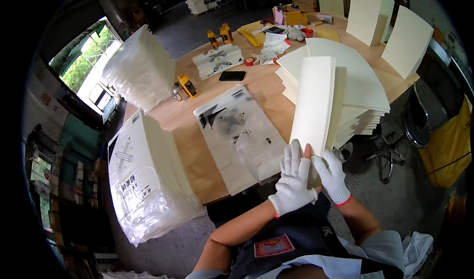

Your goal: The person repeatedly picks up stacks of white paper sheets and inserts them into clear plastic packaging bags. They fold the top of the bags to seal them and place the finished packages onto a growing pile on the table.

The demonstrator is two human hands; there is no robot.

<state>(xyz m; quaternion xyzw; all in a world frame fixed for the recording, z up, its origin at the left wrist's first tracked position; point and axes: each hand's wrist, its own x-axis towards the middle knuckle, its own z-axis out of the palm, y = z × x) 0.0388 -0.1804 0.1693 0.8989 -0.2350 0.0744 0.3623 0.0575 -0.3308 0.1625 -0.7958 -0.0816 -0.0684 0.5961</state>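
Observation:
A thick sheaf of cream paper (311, 101) stands tilted and slightly bowed at the near right table edge. My left hand (296, 182), in a white knitted glove with one fingertip bare, lies with fingers stretched along the sheaf's near left side. On the opposite side, my gloved right hand (333, 177) grips the lower end, its fingers partly hidden. Behind the sheaf, a large fanned pile of cream paper (363, 84) spreads across the table. Left of my hands, a flat printed clear plastic bag (237, 130) lies on the wood.
Plastic-wrapped paper packs stand at left, one near (148, 180) and one farther (140, 69). A phone (232, 76), yellow bottles (187, 85), tape rolls (251, 61) and upright paper stacks (368, 17) occupy the table (187, 145). A swivel chair (414, 116) stands at right.

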